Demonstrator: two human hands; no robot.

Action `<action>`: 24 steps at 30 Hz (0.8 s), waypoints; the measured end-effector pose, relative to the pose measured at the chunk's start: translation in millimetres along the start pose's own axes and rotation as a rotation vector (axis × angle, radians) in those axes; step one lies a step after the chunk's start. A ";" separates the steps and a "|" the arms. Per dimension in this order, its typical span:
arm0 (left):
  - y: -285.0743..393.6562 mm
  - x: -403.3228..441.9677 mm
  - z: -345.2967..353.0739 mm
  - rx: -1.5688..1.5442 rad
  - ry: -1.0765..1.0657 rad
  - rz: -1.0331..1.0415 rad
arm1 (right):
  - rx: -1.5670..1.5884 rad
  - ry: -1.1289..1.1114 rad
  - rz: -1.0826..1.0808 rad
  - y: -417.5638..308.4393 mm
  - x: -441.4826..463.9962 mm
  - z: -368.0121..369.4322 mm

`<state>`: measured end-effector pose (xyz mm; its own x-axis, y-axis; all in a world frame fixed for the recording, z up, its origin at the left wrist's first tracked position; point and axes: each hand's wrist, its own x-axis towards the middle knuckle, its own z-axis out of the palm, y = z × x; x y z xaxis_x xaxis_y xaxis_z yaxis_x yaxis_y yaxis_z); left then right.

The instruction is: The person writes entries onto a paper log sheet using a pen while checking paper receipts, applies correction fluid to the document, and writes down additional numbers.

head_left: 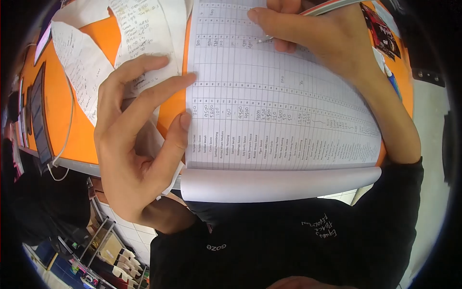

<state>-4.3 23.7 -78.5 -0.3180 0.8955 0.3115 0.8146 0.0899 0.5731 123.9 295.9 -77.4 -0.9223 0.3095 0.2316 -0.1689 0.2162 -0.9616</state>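
A printed table sheet (288, 86), with a list of names and handwritten numbers, lies on the orange table. Its near end curls over in a white roll (281, 184) at the table's front edge. My right hand (308, 33) is closed around a pen (332, 6) with a grey and red barrel; the tip is at the sheet's upper rows. At the sheet's left edge, my left hand (137, 130) has its fingers spread and holds nothing. The thumb and index fingertips reach the sheet's edge, while another finger lies over handwritten paper slips (139, 29).
A long handwritten slip (79, 62) and a pale cable (71, 103) lie on the orange table (43, 115) at left, near a dark screen (36, 111). On the right are a dark red printed item (382, 31) and a blue pen (392, 79).
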 end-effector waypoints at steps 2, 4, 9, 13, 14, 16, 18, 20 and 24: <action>1.0 1.2 -1.5 0.059 -0.010 0.010 | -0.044 -0.004 -0.038 -2.1 -0.2 -1.8; 1.0 0.9 -1.4 0.044 -0.010 0.000 | -0.029 -0.045 -0.036 0.1 2.0 -3.9; 0.3 -0.6 -1.5 0.003 0.002 -0.021 | 0.038 -0.058 0.001 7.7 3.7 -1.4; 0.9 0.1 -2.7 0.019 -0.013 -0.020 | -0.038 -0.074 -0.009 -2.9 1.7 1.7; 1.1 0.1 -3.2 0.027 -0.018 -0.022 | -0.087 -0.080 -0.022 -3.3 1.4 2.0; 2.6 -0.3 -3.1 0.018 -0.017 -0.033 | 0.053 -0.031 0.056 4.4 1.7 0.5; 3.3 -0.3 -3.2 0.010 -0.014 -0.041 | 0.073 -0.039 0.027 9.0 2.4 -4.6; 3.4 0.2 -3.4 0.031 -0.011 -0.031 | 0.044 -0.064 -0.029 8.2 3.0 -7.1; 5.3 1.1 -4.4 0.015 -0.020 -0.058 | -0.048 -0.124 -0.035 -3.4 2.9 -6.2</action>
<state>-2.5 23.2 -71.7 -0.3557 0.8969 0.2628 0.8020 0.1485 0.5786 123.9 301.9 -72.6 -0.9525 0.1847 0.2420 -0.1877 0.2695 -0.9445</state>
